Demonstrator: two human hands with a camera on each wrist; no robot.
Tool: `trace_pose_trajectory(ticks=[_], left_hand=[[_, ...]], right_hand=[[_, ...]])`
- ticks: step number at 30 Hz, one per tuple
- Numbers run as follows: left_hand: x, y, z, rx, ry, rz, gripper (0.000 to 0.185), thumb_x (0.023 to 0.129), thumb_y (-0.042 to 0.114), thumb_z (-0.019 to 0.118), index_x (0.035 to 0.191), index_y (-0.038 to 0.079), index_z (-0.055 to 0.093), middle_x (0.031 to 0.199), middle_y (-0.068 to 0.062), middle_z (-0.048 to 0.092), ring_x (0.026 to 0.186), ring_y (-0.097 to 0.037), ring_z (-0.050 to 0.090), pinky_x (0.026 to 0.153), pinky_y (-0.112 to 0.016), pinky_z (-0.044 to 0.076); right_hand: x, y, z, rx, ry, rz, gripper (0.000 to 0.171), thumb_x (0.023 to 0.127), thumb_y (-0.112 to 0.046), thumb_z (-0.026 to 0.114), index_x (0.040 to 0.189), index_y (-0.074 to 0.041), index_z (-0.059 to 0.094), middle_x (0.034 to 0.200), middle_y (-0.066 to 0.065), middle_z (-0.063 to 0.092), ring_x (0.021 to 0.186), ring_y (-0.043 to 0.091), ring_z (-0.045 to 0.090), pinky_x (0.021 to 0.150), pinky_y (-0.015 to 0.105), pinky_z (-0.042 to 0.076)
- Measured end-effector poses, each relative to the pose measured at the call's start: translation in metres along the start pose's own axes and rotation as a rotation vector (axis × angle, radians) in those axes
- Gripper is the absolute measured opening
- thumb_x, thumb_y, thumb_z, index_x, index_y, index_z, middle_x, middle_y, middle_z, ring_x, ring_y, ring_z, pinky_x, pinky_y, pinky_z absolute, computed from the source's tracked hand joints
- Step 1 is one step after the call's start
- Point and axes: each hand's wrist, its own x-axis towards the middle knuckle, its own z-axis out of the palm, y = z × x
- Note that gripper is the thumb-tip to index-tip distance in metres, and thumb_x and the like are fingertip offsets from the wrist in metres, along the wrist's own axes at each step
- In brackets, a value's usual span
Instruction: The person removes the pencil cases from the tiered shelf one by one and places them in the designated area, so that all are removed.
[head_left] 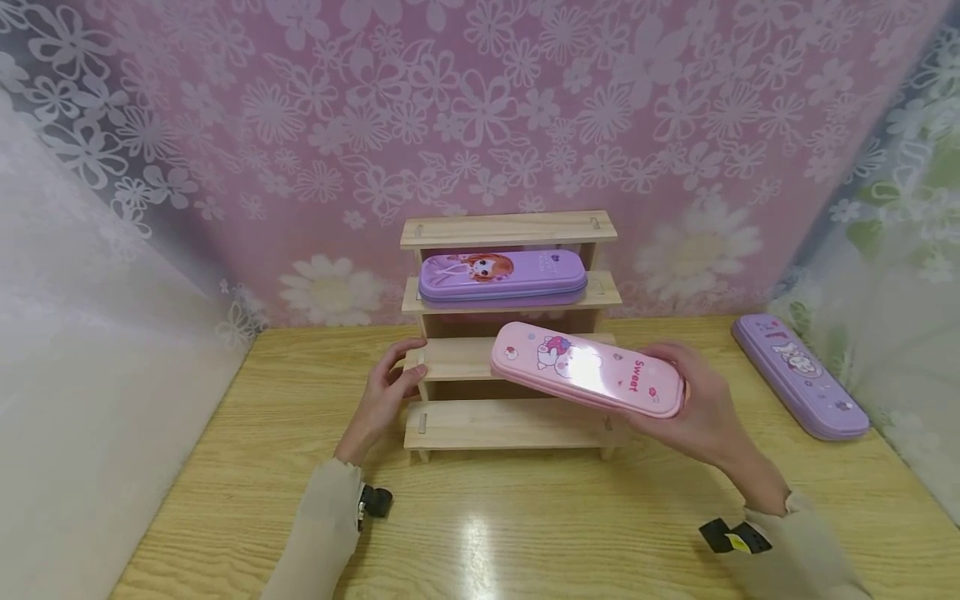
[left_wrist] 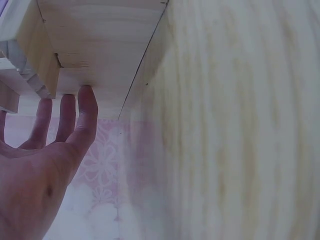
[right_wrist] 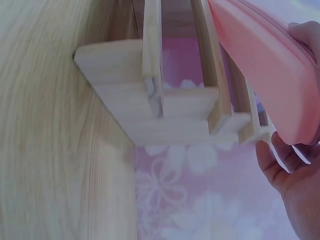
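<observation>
Head view: we see the right hand gripping the pink pencil case by its right end, above the wooden rack.
Left hand: fingers relaxed, touching the rack's left edge.
Handling: we judge the case rigid, light, glossy, perhaps slippery; hold across its width.

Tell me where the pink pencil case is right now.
In the head view the pink pencil case is held in the right hand, above the third step of the wooden rack.

Pink pencil case, at centre: the word "Sweet" in pink letters toward its 3 o'clock end. Purple pencil case, at 3 o'clock on the counter: lettering present, too small to read.
</observation>
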Motion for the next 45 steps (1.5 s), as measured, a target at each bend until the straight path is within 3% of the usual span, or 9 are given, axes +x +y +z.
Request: trace_pose_trajectory(ticks=[5,9,18,23,29,36,39,43,45], left_hand=[[0.004,-0.012,-0.002,-0.013,0.011,0.014,0.039,0.095,0.018,0.057,0.133,0.016,0.05,0.134,-0.005,0.046,0.101,-0.02,0.057,0.081,-0.04,0.055],[0.008,-0.026,-0.003,-0.013,0.027,0.033,0.035,0.094,0.021,0.058,0.129,0.023,0.053,0.131,-0.001,0.047,0.101,-0.026,0.057,0.078,-0.037,0.056],[0.004,-0.013,-0.002,-0.018,0.006,0.009,0.038,0.095,0.016,0.057,0.133,0.015,0.05,0.138,-0.008,0.043,0.101,-0.024,0.056,0.079,-0.036,0.056],[0.0,-0.002,0.0,-0.007,-0.007,0.004,0.041,0.095,0.016,0.056,0.135,0.01,0.048,0.142,-0.013,0.039,0.099,-0.021,0.056,0.081,-0.04,0.055],[0.0,-0.001,0.0,0.001,-0.007,0.01,0.041,0.096,0.015,0.055,0.135,0.008,0.047,0.141,-0.012,0.039,0.101,-0.022,0.055,0.082,-0.04,0.055],[-0.001,0.001,0.0,0.011,-0.005,0.011,0.041,0.096,0.017,0.055,0.135,0.007,0.047,0.14,-0.013,0.04,0.1,-0.024,0.056,0.082,-0.043,0.055],[-0.001,0.002,0.001,0.01,-0.004,0.015,0.041,0.096,0.015,0.055,0.135,0.006,0.047,0.14,-0.014,0.039,0.097,-0.023,0.056,0.081,-0.043,0.055],[-0.001,0.003,0.002,-0.002,-0.005,0.009,0.04,0.096,0.014,0.055,0.134,0.007,0.048,0.138,-0.011,0.042,0.094,-0.02,0.058,0.081,-0.045,0.054],[-0.001,0.003,0.002,-0.002,-0.004,0.004,0.04,0.096,0.015,0.055,0.134,0.009,0.048,0.137,-0.01,0.042,0.094,-0.018,0.058,0.081,-0.045,0.054]], right_hand=[[-0.005,-0.008,-0.017,0.0,0.062,-0.008,0.083,0.033,0.002,0.089,0.111,0.007,0.059,0.103,0.017,0.062,0.104,-0.001,0.049,0.091,0.007,0.035],[-0.013,-0.002,-0.032,-0.001,0.09,0.02,0.084,0.031,0.004,0.088,0.111,0.008,0.06,0.103,0.011,0.061,0.101,-0.002,0.05,0.086,0.007,0.036],[-0.018,-0.019,-0.067,0.026,0.147,0.05,0.081,0.032,0.011,0.085,0.107,0.016,0.057,0.108,-0.009,0.059,0.094,-0.002,0.051,0.078,0.007,0.036],[-0.033,0.002,-0.088,-0.023,0.19,0.08,0.084,0.031,0.008,0.088,0.11,0.014,0.059,0.11,-0.011,0.059,0.093,-0.002,0.05,0.076,0.005,0.036],[-0.052,0.023,-0.109,-0.144,0.271,0.167,0.085,0.032,0.004,0.089,0.113,0.01,0.061,0.11,-0.024,0.055,0.093,-0.01,0.049,0.075,0.002,0.034],[-0.065,0.043,-0.11,-0.296,0.361,0.292,0.082,0.038,-0.01,0.091,0.113,0.005,0.062,0.103,-0.032,0.047,0.095,-0.016,0.04,0.077,0.005,0.026],[-0.069,0.057,-0.105,-0.377,0.363,0.333,0.08,0.038,-0.017,0.09,0.109,0.006,0.062,0.096,-0.01,0.059,0.096,-0.013,0.034,0.077,0.01,0.022],[-0.074,0.073,-0.099,-0.446,0.328,0.377,0.078,0.043,-0.021,0.088,0.109,0.009,0.061,0.097,0.028,0.058,0.092,0.016,0.047,0.077,0.023,0.026],[-0.075,0.079,-0.096,-0.463,0.298,0.404,0.077,0.046,-0.023,0.087,0.109,0.011,0.06,0.097,0.031,0.058,0.091,0.034,0.048,0.078,0.034,0.028]])
